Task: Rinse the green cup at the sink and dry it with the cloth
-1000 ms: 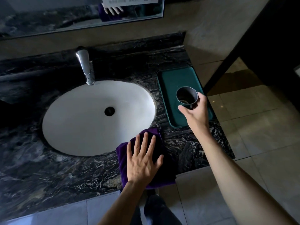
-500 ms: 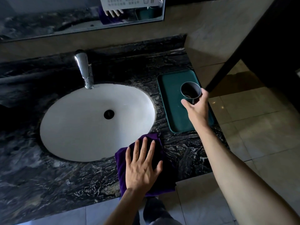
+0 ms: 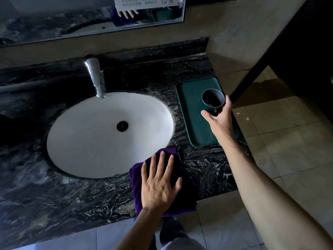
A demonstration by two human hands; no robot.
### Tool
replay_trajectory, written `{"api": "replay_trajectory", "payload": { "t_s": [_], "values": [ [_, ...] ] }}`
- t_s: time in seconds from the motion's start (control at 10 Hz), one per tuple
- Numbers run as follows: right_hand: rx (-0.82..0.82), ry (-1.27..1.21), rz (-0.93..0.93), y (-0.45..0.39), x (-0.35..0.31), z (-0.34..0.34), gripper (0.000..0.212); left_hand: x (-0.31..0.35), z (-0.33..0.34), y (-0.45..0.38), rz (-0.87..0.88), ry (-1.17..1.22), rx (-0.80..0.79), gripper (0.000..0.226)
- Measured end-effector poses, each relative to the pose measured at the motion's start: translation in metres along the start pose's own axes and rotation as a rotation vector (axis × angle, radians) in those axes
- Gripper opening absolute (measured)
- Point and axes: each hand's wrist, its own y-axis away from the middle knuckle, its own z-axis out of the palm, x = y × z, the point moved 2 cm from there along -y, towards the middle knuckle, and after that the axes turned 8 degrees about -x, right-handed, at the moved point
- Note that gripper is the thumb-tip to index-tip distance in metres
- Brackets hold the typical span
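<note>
Green cup (image 3: 213, 97) sits upright, mouth up, over the far right part of the green tray (image 3: 191, 112); can't tell if its base is touching the tray or just lifted. Right hand (image 3: 220, 121) wraps its lower wall, thumb on the near-left side, fingers behind: gripping the cup. Left hand (image 3: 160, 184) lies flat, fingers spread, on the purple cloth (image 3: 185, 195) at the tabletop (image 3: 54, 195) edge, holding nothing. White basin (image 3: 108, 134) and chrome tap (image 3: 95, 76) are to the left; no water visibly running. Judgement: rinse not yet started. To do it well, keep the grip low, carry the cup level under the spout, then tilt it over the drain.
</note>
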Motion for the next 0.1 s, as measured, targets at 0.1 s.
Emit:
{"api": "replay_trajectory", "payload": {
  "t_s": [0.1],
  "values": [
    [-0.020, 0.035, -0.001, 0.0148, -0.0121, -0.0026, 0.100, 0.0013, -0.0031, 0.0001, 0.006, 0.026, 0.016, 0.078]
  ]
}}
